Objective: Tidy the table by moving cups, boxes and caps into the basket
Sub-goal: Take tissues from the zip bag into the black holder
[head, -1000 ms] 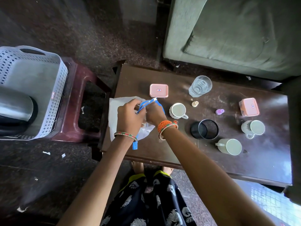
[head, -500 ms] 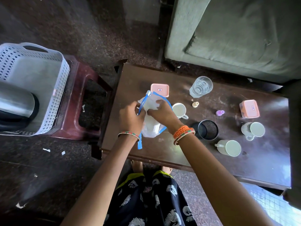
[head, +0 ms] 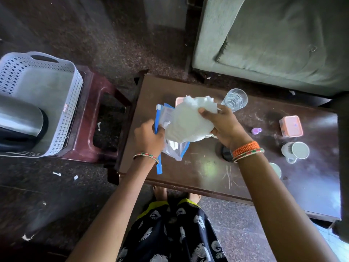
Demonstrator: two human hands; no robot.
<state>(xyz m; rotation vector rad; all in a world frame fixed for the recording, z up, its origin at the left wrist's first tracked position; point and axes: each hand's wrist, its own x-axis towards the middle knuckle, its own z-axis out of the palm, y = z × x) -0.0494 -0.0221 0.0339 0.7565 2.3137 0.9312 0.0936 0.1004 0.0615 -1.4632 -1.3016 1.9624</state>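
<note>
I see the left hand [head: 149,137] pinching the blue-edged zip bag [head: 175,146] at its rim, fingers curled on it. The right hand [head: 224,125] grips a crumpled white wad [head: 188,120] above the tabletop [head: 198,167]. The basket [head: 47,91] sits at nine o'clock on a stool (a steel kettle inside it). At three o'clock lie a pink box [head: 291,125], a purple cap [head: 256,130] and a white cup [head: 296,151].

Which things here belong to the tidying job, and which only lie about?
Job: white perforated plastic basket; clear drinking glass; pink lidded box; white mug; small purple cap.

Lying about: steel kettle; clear blue-edged zip bag; white tissue wad.
</note>
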